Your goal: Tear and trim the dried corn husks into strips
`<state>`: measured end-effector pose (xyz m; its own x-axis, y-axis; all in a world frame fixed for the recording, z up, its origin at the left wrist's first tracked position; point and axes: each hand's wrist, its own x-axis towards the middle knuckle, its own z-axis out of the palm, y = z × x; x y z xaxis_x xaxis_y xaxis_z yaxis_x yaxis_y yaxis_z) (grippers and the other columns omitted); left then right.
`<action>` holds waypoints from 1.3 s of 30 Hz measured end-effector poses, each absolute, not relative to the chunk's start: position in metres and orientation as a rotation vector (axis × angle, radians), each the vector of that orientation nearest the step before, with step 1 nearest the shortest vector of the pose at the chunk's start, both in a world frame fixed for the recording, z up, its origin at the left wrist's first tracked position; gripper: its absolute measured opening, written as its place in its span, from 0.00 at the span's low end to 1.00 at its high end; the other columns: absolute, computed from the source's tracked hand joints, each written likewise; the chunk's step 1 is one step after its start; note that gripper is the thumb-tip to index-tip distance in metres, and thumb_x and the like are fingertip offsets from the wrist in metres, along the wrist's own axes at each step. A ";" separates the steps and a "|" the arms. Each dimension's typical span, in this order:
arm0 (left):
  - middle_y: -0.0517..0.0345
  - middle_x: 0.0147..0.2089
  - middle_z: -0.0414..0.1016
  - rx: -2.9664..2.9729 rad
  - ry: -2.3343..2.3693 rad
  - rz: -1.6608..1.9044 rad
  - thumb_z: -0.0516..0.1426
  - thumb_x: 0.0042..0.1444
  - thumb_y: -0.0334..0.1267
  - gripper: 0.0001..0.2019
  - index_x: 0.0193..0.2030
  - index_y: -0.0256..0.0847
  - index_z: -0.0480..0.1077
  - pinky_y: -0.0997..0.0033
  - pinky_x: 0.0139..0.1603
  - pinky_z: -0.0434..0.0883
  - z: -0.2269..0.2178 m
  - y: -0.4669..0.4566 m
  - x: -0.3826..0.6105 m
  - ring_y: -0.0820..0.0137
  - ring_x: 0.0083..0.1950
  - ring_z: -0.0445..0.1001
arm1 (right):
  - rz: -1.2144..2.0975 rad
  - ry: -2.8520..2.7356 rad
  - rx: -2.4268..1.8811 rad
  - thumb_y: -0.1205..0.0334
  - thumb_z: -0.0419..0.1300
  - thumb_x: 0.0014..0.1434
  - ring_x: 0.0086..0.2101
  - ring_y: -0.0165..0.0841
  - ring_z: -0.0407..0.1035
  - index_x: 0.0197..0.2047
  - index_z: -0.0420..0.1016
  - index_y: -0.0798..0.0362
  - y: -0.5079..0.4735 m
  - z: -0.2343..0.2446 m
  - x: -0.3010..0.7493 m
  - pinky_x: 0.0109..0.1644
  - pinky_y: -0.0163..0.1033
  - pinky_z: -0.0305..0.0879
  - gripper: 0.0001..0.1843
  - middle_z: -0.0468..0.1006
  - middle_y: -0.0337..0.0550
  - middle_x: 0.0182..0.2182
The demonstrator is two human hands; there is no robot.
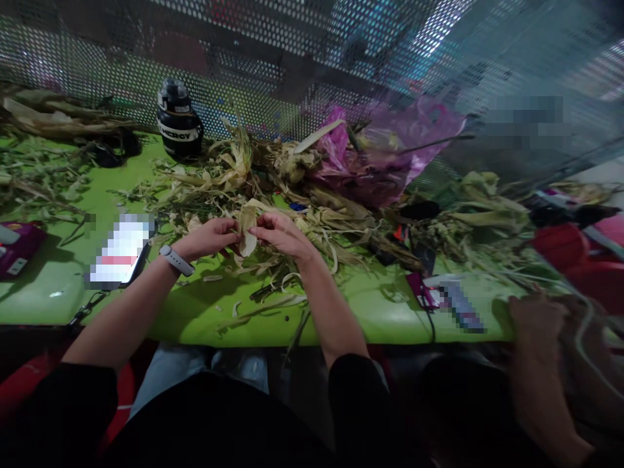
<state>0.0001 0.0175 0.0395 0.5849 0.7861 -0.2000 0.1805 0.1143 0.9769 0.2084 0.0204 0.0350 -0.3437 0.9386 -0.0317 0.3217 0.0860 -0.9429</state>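
Between my two hands, over the green table (190,315), is a pale dried corn husk (249,229). My left hand (214,236), with a light-banded watch (176,260) on its wrist, pinches the husk's left side. From the right, the thumb and fingers of my right hand (281,234) close on its other edge. Dried husks and stalks (336,214) lie heaped just beyond and around both hands. Loose strips (273,304) are strewn on the table nearer to me.
A phone (121,250) lies left of my arm. A black bottle (179,123) and a pink plastic bag (385,149) stand behind the pile, before a perforated metal screen (273,58). Another phone (462,305) and another person's hand (539,312) are at the right.
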 end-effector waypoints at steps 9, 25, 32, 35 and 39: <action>0.50 0.30 0.81 1.378 1.034 0.496 0.63 0.49 0.44 0.13 0.33 0.35 0.75 0.77 0.26 0.70 0.045 0.016 -0.001 0.67 0.30 0.80 | 1.278 -1.731 -1.275 0.53 0.66 0.47 0.26 0.26 0.61 0.32 0.70 0.54 0.020 0.037 0.207 0.31 0.34 0.57 0.15 0.69 0.33 0.24; 0.56 0.30 0.79 1.406 0.896 0.621 0.67 0.48 0.48 0.16 0.34 0.35 0.76 0.77 0.29 0.74 0.033 0.021 0.002 0.73 0.28 0.77 | 1.262 -1.815 -1.382 0.47 0.66 0.52 0.25 0.28 0.66 0.31 0.72 0.52 0.016 0.040 0.203 0.32 0.36 0.64 0.16 0.73 0.36 0.24; 0.52 0.30 0.81 1.417 0.896 0.536 0.68 0.48 0.47 0.17 0.37 0.34 0.78 0.75 0.30 0.74 0.045 0.017 -0.001 0.69 0.29 0.79 | 1.486 -1.792 -1.196 0.48 0.68 0.50 0.26 0.29 0.69 0.31 0.73 0.54 0.014 0.044 0.205 0.29 0.35 0.67 0.17 0.75 0.39 0.27; 0.52 0.30 0.81 1.430 0.877 0.541 0.68 0.48 0.46 0.16 0.37 0.34 0.78 0.75 0.31 0.75 0.043 0.018 -0.002 0.68 0.30 0.80 | 1.509 -1.784 -1.182 0.50 0.69 0.49 0.25 0.28 0.68 0.31 0.74 0.54 0.013 0.047 0.206 0.28 0.35 0.68 0.16 0.76 0.39 0.27; 0.51 0.33 0.82 1.421 0.855 0.536 0.68 0.47 0.46 0.17 0.39 0.35 0.79 0.73 0.31 0.75 0.039 0.020 0.000 0.67 0.30 0.80 | 1.499 -1.795 -1.165 0.52 0.69 0.49 0.26 0.30 0.69 0.30 0.74 0.55 0.012 0.049 0.205 0.30 0.37 0.70 0.15 0.76 0.40 0.28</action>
